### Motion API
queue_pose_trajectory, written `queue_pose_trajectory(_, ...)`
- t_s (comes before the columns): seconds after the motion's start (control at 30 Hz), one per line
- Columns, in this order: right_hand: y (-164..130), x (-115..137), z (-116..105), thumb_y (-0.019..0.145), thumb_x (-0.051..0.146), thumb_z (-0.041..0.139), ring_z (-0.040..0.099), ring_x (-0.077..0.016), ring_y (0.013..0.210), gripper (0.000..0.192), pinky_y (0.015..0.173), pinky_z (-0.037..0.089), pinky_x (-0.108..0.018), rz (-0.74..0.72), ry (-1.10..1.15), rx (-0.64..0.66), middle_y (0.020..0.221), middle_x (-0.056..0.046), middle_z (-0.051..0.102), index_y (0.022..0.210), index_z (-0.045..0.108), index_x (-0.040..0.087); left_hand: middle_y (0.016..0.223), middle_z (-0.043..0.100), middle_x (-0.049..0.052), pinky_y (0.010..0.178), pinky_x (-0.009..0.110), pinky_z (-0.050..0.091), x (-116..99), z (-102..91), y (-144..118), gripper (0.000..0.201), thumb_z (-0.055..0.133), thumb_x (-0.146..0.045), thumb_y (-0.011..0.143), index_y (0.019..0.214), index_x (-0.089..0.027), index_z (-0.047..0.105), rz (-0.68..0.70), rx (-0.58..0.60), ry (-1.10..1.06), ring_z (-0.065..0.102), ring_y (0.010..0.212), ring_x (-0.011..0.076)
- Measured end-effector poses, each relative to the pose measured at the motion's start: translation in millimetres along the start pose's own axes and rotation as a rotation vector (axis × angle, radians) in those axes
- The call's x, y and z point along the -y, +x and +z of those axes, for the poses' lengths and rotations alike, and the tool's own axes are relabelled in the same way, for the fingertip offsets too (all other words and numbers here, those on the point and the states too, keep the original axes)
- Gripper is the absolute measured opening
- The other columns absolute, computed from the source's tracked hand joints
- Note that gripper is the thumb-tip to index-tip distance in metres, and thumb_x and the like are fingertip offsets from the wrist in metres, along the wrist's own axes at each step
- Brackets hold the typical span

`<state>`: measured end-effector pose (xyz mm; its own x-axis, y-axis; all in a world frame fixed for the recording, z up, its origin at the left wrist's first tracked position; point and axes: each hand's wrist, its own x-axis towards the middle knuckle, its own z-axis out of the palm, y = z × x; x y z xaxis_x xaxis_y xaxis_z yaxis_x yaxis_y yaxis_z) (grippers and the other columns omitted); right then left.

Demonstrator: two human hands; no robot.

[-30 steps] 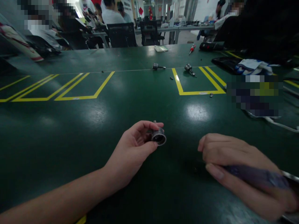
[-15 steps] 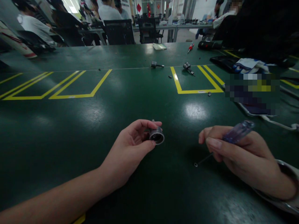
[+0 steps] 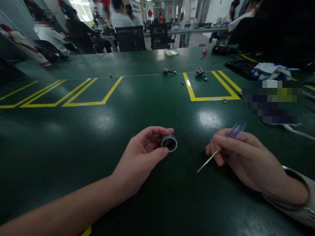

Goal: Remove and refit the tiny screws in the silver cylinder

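Clamping a metal cup (image 3: 169, 143) with its open end facing near, the left hand (image 3: 141, 152) is over the near tabletop (image 3: 73, 154); farther right, the right hand (image 3: 246, 157) clasps a screwdriver (image 3: 235, 130).

Open table (image 3: 187, 196) between left hand (image 3: 140, 154) and right hand (image 3: 251, 160), narrowed by the metal cup (image 3: 173, 149) poking out of the left and the screwdriver (image 3: 207, 161) slanting down-left from the right; tip height over the table unclear. Past the cup, wide lane ahead up to two metal parts (image 3: 200, 72), one inside the yellow tape (image 3: 204, 98), one left of it, gap between them. Left of the left forearm (image 3: 73, 206), broad free room. Beyond the right hand it's tight: blurred pile (image 3: 273, 106), pale cable (image 3: 300, 132), white-blue cloth (image 3: 270, 70).
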<state>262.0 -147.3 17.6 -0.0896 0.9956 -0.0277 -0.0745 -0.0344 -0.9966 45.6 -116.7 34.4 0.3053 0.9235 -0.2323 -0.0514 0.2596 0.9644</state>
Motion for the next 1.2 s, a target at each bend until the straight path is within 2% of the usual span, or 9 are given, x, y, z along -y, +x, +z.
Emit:
queue_pose_trajectory(0.07,1.9,2.3,2.9,0.084,0.032,0.056,0.058,-0.0131,0.054,0.021,0.053,0.050,-0.024,-0.017,0.099,0.001,0.055,0.001,0.059,0.069,0.060,0.019,0.111,0.067,0.002,0.088,0.029,0.049,-0.3,0.1,-0.6,0.024,0.067,-0.011,0.072,0.094,-0.020,0.063,0.001,0.006,0.018,0.063,0.100,0.0170)
queue_pose_trajectory(0.17,-3.4,4.6,6.7,0.087,0.030,0.053,0.063,-0.0149,0.067,0.014,0.063,0.054,-0.027,-0.171,0.062,0.015,0.070,0.000,0.065,0.080,0.062,0.022,0.106,0.069,0.003,0.086,0.029,0.051,-1.4,1.6,-2.0,0.027,0.068,-0.012,0.071,0.096,-0.020,0.066,0.009,-0.004,0.035,0.065,0.096,0.0173)
queue_pose_trajectory(0.3,-18.3,6.4,11.1,0.087,0.020,0.053,0.065,-0.0172,0.089,0.013,0.073,0.054,-0.027,-0.412,-0.324,0.061,0.086,-0.001,0.069,0.094,0.062,0.026,0.098,0.072,0.002,0.080,0.027,0.053,-3.0,4.5,-4.1,0.028,0.069,-0.012,0.069,0.095,-0.021,0.069,0.012,-0.012,0.077,0.067,0.088,0.0165)
queue_pose_trajectory(0.4,-24.6,9.9,14.3,0.084,0.016,0.055,0.065,-0.0185,0.093,0.015,0.079,0.054,-0.029,-0.564,-0.585,0.086,0.093,-0.003,0.070,0.096,0.061,0.024,0.095,0.073,0.002,0.078,0.026,0.054,-3.2,7.0,-5.1,0.028,0.068,-0.010,0.068,0.094,-0.021,0.069,0.022,-0.026,0.107,0.067,0.087,0.0165)
queue_pose_trajectory(0.5,-24.9,13.0,16.2,0.085,0.016,0.054,0.064,-0.0197,0.097,0.013,0.083,0.053,-0.030,-0.688,-0.735,0.141,0.094,-0.005,0.071,0.095,0.060,0.021,0.094,0.073,0.002,0.078,0.026,0.054,-3.0,9.6,-5.2,0.028,0.067,-0.009,0.068,0.094,-0.020,0.070,0.036,-0.035,0.116,0.068,0.086,0.0169)
queue_pose_trajectory(0.6,-23.7,13.8,16.4,0.085,0.015,0.054,0.062,-0.0193,0.101,0.012,0.086,0.052,-0.030,-0.745,-0.788,0.165,0.094,-0.007,0.071,0.096,0.059,0.019,0.094,0.073,0.003,0.078,0.025,0.054,-3.2,11.5,-5.0,0.027,0.067,-0.008,0.068,0.092,-0.019,0.070,0.049,-0.032,0.119,0.068,0.086,0.0165)
queue_pose_trajectory(0.73,-23.9,14.2,17.5,0.085,0.015,0.054,0.064,-0.0181,0.097,0.012,0.085,0.052,-0.029,-0.681,-0.752,0.146,0.091,-0.005,0.071,0.094,0.060,0.019,0.095,0.073,0.003,0.078,0.023,0.054,-3.6,11.7,-5.7,0.027,0.067,-0.007,0.068,0.092,-0.018,0.070,0.066,-0.027,0.142,0.068,0.085,0.0158)
queue_pose_trajectory(0.9,-24.5,14.1,19.4,0.085,0.017,0.054,0.066,-0.0177,0.088,0.012,0.072,0.055,-0.028,-0.546,-0.660,0.049,0.094,-0.003,0.070,0.092,0.062,0.023,0.097,0.073,0.003,0.083,0.026,0.053,-3.9,11.2,-6.3,0.026,0.068,-0.008,0.067,0.090,-0.019,0.070,0.081,-0.032,0.153,0.068,0.089,0.0172)
queue_pose_trajectory(1.2,-21.0,9.6,20.0,0.086,0.019,0.055,0.066,-0.0158,0.085,0.014,0.066,0.055,-0.023,-0.402,-0.554,0.084,0.091,-0.001,0.070,0.095,0.063,0.026,0.099,0.072,0.003,0.085,0.026,0.053,-3.6,11.8,-6.2,0.027,0.066,-0.006,0.068,0.091,-0.018,0.070,0.095,-0.029,0.152,0.067,0.091,0.0169)
